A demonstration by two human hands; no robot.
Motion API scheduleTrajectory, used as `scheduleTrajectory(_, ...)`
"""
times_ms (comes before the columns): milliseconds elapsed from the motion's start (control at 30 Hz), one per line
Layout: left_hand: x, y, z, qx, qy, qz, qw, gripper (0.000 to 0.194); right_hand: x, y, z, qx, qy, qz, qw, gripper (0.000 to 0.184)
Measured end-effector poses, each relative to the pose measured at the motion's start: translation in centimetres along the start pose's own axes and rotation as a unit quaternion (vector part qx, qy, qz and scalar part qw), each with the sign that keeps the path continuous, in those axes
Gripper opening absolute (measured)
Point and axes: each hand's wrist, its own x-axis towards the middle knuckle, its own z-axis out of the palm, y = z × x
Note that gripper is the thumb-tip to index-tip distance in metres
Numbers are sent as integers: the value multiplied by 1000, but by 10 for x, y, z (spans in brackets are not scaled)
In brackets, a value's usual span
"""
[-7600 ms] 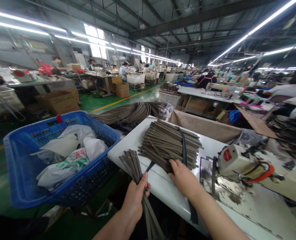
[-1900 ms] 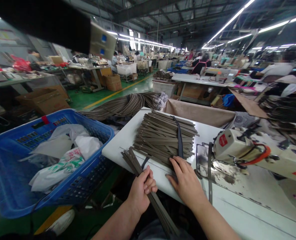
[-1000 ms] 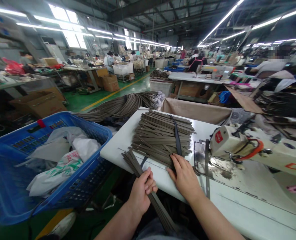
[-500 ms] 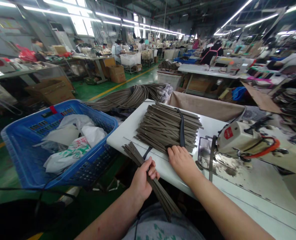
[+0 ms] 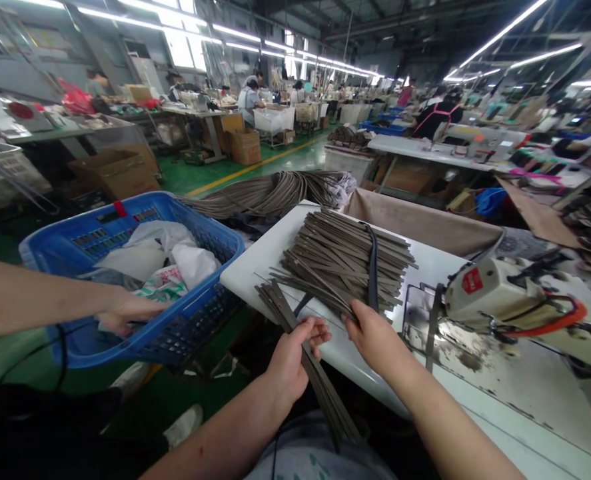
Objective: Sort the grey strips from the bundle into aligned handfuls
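My left hand (image 5: pixel 292 360) is closed around a small bunch of grey-brown strips (image 5: pixel 275 307) that slants from the edge of the white table (image 5: pixel 260 257) down toward my lap. My right hand (image 5: pixel 375 337) pinches the near end of one strip, lifting it off the big stack of the same strips (image 5: pixel 348 263). A dark band (image 5: pixel 372 270) lies across that stack. A sewing machine (image 5: pixel 495 300) stands just right of my right hand.
A blue basket (image 5: pixel 65 247) with white bags stands to the left; another person's arm (image 5: pixel 50 300) reaches to its near rim. A long bundle of grey straps (image 5: pixel 270 193) lies behind the table. Cardboard boxes, other work tables and people fill the hall beyond.
My right hand has gone from resting flat on the stack to pinching and raising one strip. Another person's arm has come in from the left to the blue basket. My left hand holds its bunch as before.
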Motion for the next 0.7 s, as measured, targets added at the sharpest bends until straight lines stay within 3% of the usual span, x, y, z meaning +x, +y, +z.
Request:
scheduleTrajectory(67, 1, -1, 2, 5, -13, 14, 1000, 29, -8, -3, 3, 204, -56, 46, 976, 18)
scheduleTrajectory(167, 3, -2, 0, 10, -68, 29, 997, 32, -23, -8, 13, 436, -87, 117, 888, 34)
scheduleTrajectory(233, 4, -2, -2, 13, -94, 28, 995, 32, -33, -11, 21, 512, -87, 167, 838, 41)
scheduleTrajectory(300, 5, -1, -5, 7, -95, 25, 995, 32, -41, -13, 28, 545, -83, 206, 808, 45)
scheduleTrajectory(467, 3, 5, -9, 4, -73, 29, 997, 27, -53, -15, 37, 558, -62, 245, 790, 51)
scheduleTrajectory(700, -2, 6, -16, 109, -47, 40, 992, 31, -62, -15, 49, 563, -61, 259, 782, 58)
